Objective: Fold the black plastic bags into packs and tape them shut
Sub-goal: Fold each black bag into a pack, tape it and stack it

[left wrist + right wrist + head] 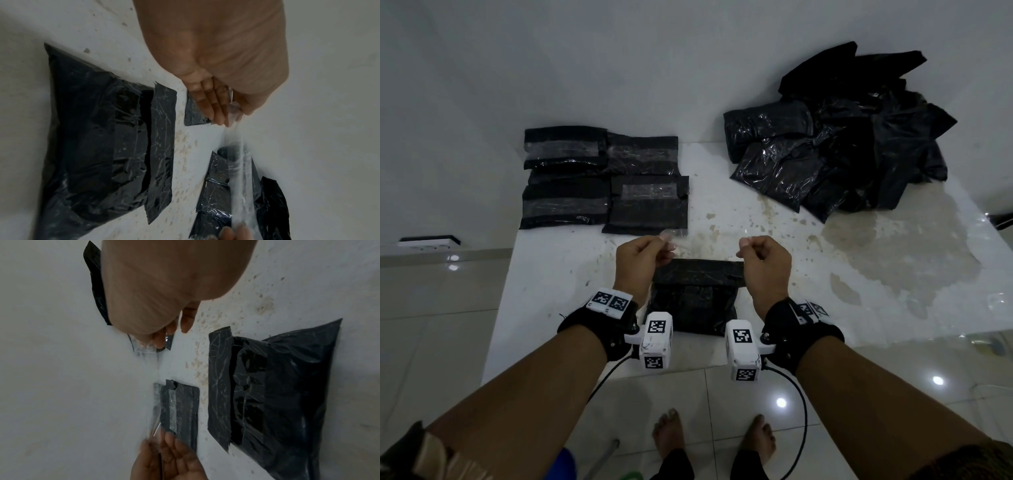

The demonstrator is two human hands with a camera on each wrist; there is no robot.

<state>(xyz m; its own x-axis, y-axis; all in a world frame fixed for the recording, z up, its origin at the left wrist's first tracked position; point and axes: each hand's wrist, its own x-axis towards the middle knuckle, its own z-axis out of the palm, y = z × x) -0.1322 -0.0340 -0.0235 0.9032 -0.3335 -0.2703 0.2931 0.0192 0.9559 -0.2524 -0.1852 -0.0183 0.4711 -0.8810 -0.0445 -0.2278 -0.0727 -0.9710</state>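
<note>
You held a strip of clear tape (688,244) stretched above the folded black pack (697,294) at the table's (859,308) near edge, your left hand (642,263) and right hand (765,263) each pinching one end. Slack could have let it curl onto itself, or land crooked off the flap; four taped packs (606,180) lay far left, the unfolded bags (859,137) far right

The folded pack (695,298) at the table's (825,308) near edge is glossy black. The table is white, speckled and blotched tan. Clear tape strip (681,241) looks colourless. Wrist cameras (655,339) are white with black-and-white square markers.
</note>
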